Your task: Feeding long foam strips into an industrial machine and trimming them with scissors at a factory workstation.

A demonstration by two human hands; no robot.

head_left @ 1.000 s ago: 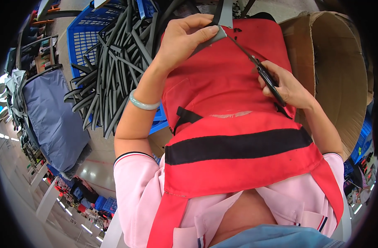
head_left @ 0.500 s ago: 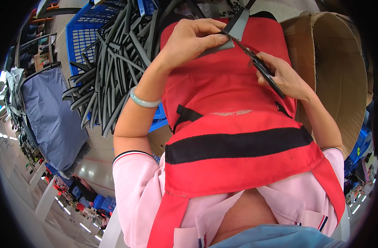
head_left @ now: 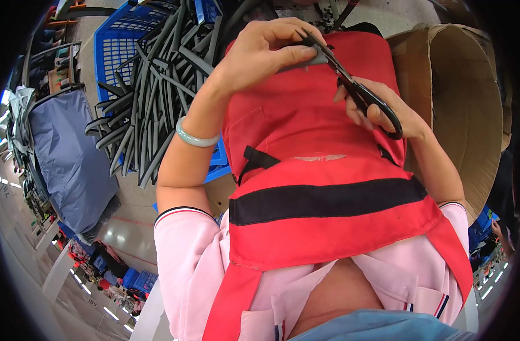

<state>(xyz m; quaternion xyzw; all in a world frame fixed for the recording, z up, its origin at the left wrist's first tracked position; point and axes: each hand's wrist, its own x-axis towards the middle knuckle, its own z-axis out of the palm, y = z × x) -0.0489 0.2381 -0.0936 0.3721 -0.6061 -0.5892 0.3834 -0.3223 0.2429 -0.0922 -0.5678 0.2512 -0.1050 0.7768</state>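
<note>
My left hand (head_left: pixel 260 57), with a pale bangle (head_left: pixel 196 136) on its forearm, pinches a grey strip (head_left: pixel 311 61) between thumb and fingers above my red apron (head_left: pixel 305 108). Most of the strip is hidden by the hand. My right hand (head_left: pixel 393 111) is closed round the black handles of a pair of scissors (head_left: pixel 351 85). Their blades point up and left, slightly apart, with the tips beside my left fingertips. Whether the blades touch the strip I cannot make out.
Left of my lap, many grey and black strips (head_left: pixel 152 96) lie heaped over a blue plastic crate (head_left: pixel 109 48). An upright, open cardboard box (head_left: pixel 464 102) stands at the right. Farther left is a blue-grey fabric-covered stack (head_left: pixel 72 148).
The grey length that stuck out past the scissors toward the upper right no longer shows. The scissors have shifted up and left, their blades now parted and the handles turned more into view.
</note>
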